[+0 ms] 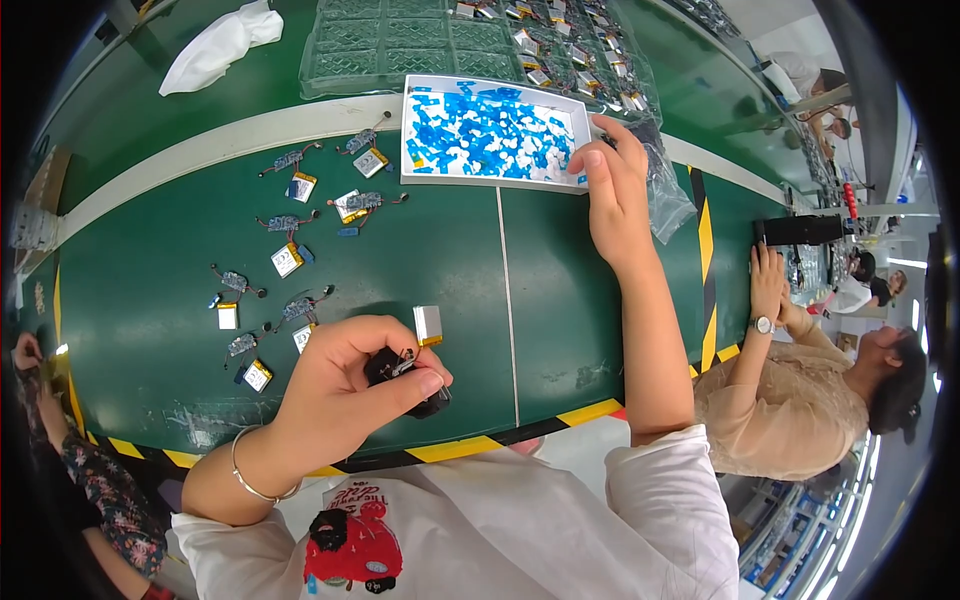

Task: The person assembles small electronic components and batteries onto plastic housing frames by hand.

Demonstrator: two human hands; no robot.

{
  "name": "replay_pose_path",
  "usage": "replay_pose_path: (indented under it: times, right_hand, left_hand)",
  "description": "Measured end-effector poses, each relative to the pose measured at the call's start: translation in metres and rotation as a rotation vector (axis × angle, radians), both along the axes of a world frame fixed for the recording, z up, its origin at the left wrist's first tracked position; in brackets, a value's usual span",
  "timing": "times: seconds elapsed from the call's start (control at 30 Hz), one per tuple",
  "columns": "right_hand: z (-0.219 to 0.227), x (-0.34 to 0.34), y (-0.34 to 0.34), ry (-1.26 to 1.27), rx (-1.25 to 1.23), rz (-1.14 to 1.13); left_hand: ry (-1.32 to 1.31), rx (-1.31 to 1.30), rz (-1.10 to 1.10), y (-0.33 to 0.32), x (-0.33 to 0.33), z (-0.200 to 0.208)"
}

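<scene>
My left hand (pixel 365 370) is closed around a small black plastic housing (pixel 388 368), with thin wires or parts showing at its top. Just beyond its fingers is a silver battery cell (pixel 428 324) with a yellow end; whether wires join it to the housing is hidden. My right hand (pixel 618 195) is at the right end of a shallow white box (pixel 480 181), thumb and fingertips bent close together over its corner. Anything pinched there is too small to make out. Many small blue and white pieces (pixel 490 125) lie scattered inside the box.
Several small circuit boards (pixel 235 282) wired to battery cells (pixel 286 261) lie on the green table at left. Clear trays (pixel 390 45) stand behind the box, beside a plastic bag (pixel 668 195). A white cloth (pixel 222 48) lies far left. A co-worker (pixel 800 400) sits at right.
</scene>
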State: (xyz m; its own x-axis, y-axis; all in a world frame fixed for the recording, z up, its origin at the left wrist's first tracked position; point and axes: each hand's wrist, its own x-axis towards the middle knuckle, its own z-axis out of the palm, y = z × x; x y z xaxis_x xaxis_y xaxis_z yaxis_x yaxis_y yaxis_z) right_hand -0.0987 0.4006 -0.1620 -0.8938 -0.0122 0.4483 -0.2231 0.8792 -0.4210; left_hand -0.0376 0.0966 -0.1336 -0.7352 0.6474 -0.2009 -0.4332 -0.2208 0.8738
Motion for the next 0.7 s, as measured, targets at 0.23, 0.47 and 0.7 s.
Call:
replay_pose_path:
  times: [0.23,0.47,0.7]
  right_hand:
    - [-0.01,-0.004,0.0,-0.004,0.034,-0.002]
    - [-0.006,-0.009,0.006,-0.096,-0.108,0.012]
    - [-0.008,-0.007,0.001,-0.111,-0.161,-0.012]
  left_hand:
    - [-0.008,0.01,0.011,0.001,0.001,-0.002]
    - [0.006,0.005,-0.001,0.003,0.003,-0.004]
    - [0.03,-0.017,-0.006,0.004,0.001,-0.002]
